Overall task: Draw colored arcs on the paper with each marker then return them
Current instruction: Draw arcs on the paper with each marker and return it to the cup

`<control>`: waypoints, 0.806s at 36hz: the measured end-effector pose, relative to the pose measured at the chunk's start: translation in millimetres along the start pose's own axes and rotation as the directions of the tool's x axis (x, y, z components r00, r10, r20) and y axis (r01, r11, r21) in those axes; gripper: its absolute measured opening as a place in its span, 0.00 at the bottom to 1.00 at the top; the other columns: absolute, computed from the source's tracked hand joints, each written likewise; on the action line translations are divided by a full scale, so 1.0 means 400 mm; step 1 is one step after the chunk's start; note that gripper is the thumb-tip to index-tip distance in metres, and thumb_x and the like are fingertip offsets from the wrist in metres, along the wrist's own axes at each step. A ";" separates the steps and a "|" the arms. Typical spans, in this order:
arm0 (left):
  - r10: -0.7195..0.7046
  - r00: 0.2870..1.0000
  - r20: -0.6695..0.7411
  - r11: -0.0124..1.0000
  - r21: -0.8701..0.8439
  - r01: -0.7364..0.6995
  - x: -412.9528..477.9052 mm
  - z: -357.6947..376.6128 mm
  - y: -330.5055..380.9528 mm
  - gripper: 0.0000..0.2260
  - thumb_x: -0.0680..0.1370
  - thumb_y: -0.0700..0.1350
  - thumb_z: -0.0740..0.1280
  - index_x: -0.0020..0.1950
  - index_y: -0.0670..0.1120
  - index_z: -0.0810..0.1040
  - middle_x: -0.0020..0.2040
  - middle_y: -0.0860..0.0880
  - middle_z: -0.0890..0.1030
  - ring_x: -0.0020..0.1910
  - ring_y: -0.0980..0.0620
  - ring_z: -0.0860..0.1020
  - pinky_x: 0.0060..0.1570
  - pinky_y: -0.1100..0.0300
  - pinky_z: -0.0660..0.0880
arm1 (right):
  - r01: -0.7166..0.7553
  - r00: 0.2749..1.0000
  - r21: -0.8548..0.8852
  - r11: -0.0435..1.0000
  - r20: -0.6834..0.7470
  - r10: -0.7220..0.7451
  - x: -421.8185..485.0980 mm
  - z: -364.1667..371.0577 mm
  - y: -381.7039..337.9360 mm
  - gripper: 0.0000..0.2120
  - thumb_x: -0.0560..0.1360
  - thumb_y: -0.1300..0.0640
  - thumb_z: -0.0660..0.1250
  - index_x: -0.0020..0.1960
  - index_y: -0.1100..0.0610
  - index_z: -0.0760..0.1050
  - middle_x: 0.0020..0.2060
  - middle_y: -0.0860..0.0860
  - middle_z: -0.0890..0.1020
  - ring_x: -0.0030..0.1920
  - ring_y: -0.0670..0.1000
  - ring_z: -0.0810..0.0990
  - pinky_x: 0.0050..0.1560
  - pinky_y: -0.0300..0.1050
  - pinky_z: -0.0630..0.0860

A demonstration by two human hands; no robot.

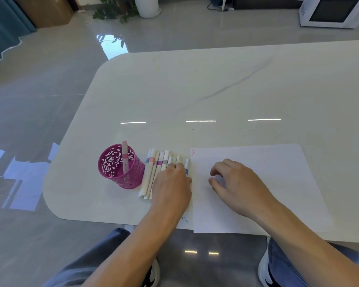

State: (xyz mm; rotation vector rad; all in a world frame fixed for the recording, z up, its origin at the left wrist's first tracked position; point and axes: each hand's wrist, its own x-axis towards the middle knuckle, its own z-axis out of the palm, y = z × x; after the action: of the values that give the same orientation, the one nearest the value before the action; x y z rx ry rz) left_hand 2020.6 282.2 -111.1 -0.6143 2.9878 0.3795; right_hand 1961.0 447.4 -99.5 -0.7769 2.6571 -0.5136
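Left hand [172, 183] over the marker row [153, 172], can't tell if it's pinching; right hand [234, 185] loose, empty. I'd lift just one.

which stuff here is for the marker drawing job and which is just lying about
For the job:
row of markers
pink holder with one marker standing in it
paper with a small red arc
left hand on the markers, right hand on the paper

Just lying about:
microwave
plant
cardboard box
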 end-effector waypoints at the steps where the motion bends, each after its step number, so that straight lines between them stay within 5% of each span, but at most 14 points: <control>1: 0.006 1.000 -0.003 1.000 0.018 -0.006 0.000 0.002 0.003 0.10 0.82 0.51 0.63 0.57 0.47 0.76 0.52 0.49 0.80 0.48 0.49 0.79 0.45 0.58 0.75 | 0.000 1.000 0.001 1.000 0.002 0.000 0.000 -0.001 -0.001 0.11 0.85 0.48 0.61 0.62 0.51 0.77 0.55 0.45 0.78 0.56 0.48 0.76 0.51 0.40 0.71; 8: -0.013 0.999 -0.046 1.000 0.025 0.014 0.010 -0.002 0.011 0.09 0.79 0.49 0.62 0.41 0.47 0.73 0.37 0.51 0.79 0.35 0.52 0.75 0.35 0.61 0.68 | -0.010 1.000 0.013 1.000 0.014 0.010 0.006 -0.002 0.000 0.10 0.85 0.48 0.61 0.57 0.52 0.78 0.52 0.45 0.79 0.54 0.48 0.77 0.53 0.42 0.74; 13: -0.064 0.997 -0.051 0.965 -0.259 0.049 0.013 -0.032 0.013 0.07 0.75 0.51 0.66 0.41 0.49 0.78 0.31 0.54 0.79 0.31 0.58 0.76 0.30 0.69 0.67 | 0.009 1.000 0.074 0.997 -0.023 -0.007 0.007 -0.009 -0.001 0.09 0.84 0.48 0.63 0.57 0.51 0.79 0.51 0.44 0.80 0.53 0.47 0.78 0.53 0.41 0.75; 17: -0.056 0.991 0.121 0.689 -0.714 0.126 0.005 -0.049 0.027 0.06 0.75 0.49 0.69 0.50 0.51 0.80 0.34 0.55 0.84 0.31 0.58 0.82 0.32 0.63 0.80 | 0.044 0.999 0.236 0.971 -0.029 -0.038 0.004 -0.017 -0.005 0.12 0.85 0.46 0.63 0.66 0.47 0.76 0.53 0.42 0.82 0.54 0.44 0.80 0.58 0.42 0.78; 20: 0.022 0.983 0.184 0.507 -0.849 0.147 0.001 -0.059 0.037 0.14 0.76 0.44 0.68 0.61 0.51 0.76 0.37 0.52 0.86 0.34 0.52 0.85 0.36 0.60 0.82 | 0.067 0.998 0.338 0.939 -0.010 -0.068 0.002 -0.023 -0.005 0.13 0.86 0.50 0.61 0.69 0.46 0.75 0.52 0.42 0.84 0.53 0.44 0.82 0.58 0.45 0.80; 24: 0.077 0.980 0.185 0.414 -0.900 0.138 0.000 -0.056 0.041 0.22 0.76 0.41 0.69 0.68 0.55 0.71 0.39 0.48 0.86 0.37 0.49 0.86 0.42 0.53 0.84 | 0.101 0.995 0.375 0.922 -0.035 -0.095 -0.001 -0.031 -0.002 0.14 0.85 0.56 0.59 0.68 0.47 0.75 0.50 0.42 0.84 0.50 0.45 0.83 0.53 0.44 0.80; 29: 0.108 0.976 0.188 0.398 -0.908 0.131 -0.001 -0.047 0.046 0.17 0.78 0.41 0.69 0.64 0.53 0.73 0.40 0.46 0.86 0.39 0.48 0.86 0.44 0.51 0.84 | 0.109 0.994 0.362 0.926 -0.015 -0.111 -0.004 -0.031 0.008 0.14 0.85 0.53 0.59 0.68 0.45 0.75 0.51 0.40 0.83 0.50 0.43 0.82 0.52 0.39 0.79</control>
State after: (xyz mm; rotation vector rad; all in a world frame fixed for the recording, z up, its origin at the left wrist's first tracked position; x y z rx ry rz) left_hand 2013.5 293.9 -88.6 -0.5485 2.2656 2.0303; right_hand 1955.9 453.7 -89.5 -0.8101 2.4150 -0.9948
